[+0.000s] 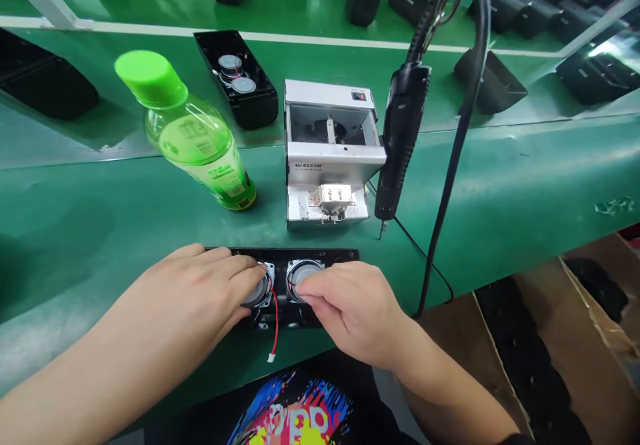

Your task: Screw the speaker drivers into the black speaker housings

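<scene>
A long black speaker panel (296, 318) lies flat on the green bench in front of me, with two round speaker drivers on it. My left hand (215, 281) is closed over the panel's left part, fingers and thumb around the left driver (260, 293), which it partly hides. From that driver a red wire (277, 318) runs down to a small white plug (271, 358). My right hand (350, 301) is pinched at the right driver (303, 270), fingertips on its near edge. What lies between those fingertips is hidden.
Behind the panel stands a silver screw feeder (335, 155). A black electric screwdriver (403, 138) hangs beside it on a cable. A green-capped bottle (200, 145) stands left. An open black speaker housing (240, 85) lies behind. Cardboard boxes (540, 285) holding black parts are at lower right.
</scene>
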`<state>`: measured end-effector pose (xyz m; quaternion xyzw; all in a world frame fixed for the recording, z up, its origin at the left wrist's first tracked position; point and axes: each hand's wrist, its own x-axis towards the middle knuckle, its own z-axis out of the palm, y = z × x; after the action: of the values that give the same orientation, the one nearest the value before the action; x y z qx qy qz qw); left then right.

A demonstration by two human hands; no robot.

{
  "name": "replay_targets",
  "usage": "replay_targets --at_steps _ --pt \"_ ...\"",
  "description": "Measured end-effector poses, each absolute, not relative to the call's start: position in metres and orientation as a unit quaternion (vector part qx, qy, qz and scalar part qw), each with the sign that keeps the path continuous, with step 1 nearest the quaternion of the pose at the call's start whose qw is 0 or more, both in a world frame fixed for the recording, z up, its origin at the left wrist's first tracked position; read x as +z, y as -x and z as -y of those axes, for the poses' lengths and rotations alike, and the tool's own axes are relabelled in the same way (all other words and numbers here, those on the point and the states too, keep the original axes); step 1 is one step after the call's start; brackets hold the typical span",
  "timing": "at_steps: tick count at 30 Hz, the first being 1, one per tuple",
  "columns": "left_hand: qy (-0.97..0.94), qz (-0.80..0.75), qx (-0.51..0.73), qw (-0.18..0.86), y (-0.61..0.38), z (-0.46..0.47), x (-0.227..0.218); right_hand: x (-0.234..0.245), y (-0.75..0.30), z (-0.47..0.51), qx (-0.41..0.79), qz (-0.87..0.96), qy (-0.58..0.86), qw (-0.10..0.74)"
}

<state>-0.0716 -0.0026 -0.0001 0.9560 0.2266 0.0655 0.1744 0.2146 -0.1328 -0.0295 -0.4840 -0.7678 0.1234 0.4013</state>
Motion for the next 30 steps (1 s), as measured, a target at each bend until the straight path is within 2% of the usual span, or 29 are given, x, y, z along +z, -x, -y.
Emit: replay_targets --at_steps 6,18,30 --pt "-0.971 -0.191 0.114 0.091 0.078 0.009 -0.007 -0.032 -0.214 0.13 0.117 0.768 0.461 0.428" --pt "-0.974 -0.18 0.12 0.063 0.083 0.008 -0.011 -0.032 -0.213 0.131 0.116 0.76 0.468 0.435" --pt "-0.968 -0.199 0.117 0.097 0.085 0.007 -0.01 -0.033 -0.211 0.13 0.114 0.757 0.469 0.44"
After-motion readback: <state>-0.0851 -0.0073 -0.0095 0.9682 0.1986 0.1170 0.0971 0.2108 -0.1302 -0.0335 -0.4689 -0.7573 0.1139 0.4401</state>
